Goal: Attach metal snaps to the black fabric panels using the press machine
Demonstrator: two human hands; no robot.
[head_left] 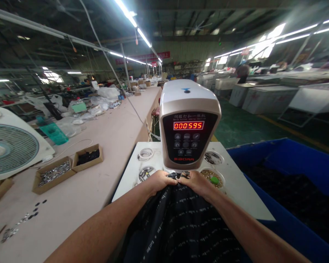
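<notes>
Cardboard tray of metal studs point(54, 176) on the bench, at left. Left hand point(160, 182) and right hand point(197, 183) nearly touching, both curled, pinching gathered black printed cloth point(178, 219) just below the button machine point(189, 124). Cloth runs down toward the wearer. Blue bin point(290, 160) at far right.

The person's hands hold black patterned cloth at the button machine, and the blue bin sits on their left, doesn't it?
Not quite: the blue bin sits on the person's right, not their left, as the head view shows. The left hand and right hand do hold the black patterned cloth at the button machine.
</notes>
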